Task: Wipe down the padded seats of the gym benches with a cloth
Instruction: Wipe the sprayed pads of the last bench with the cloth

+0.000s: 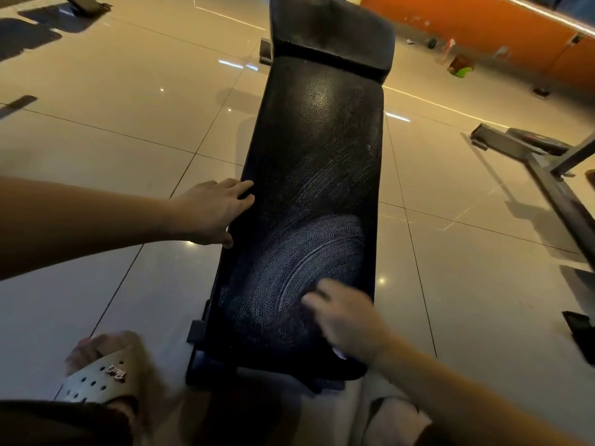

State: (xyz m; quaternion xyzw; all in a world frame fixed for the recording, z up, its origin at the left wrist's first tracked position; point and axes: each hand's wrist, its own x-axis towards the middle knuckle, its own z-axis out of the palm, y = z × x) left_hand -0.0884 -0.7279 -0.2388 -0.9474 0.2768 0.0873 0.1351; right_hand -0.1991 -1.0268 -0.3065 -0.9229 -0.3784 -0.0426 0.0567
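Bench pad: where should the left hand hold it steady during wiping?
On the bench pad, set the grip on its left long edge, coming from the left: that edge is thick and rounded, and the left hand lies there.

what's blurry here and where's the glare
Head view: the right hand and the sandal are motion-blurred, the left hand is sharp; glare sits on the far part of the bench pad, and lamp reflections dot the floor.

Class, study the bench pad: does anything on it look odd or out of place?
Pale curved streaks swirl across the near end of the bench seat, beside the right hand, like wipe marks. The far pad looks grey, possibly dusty.
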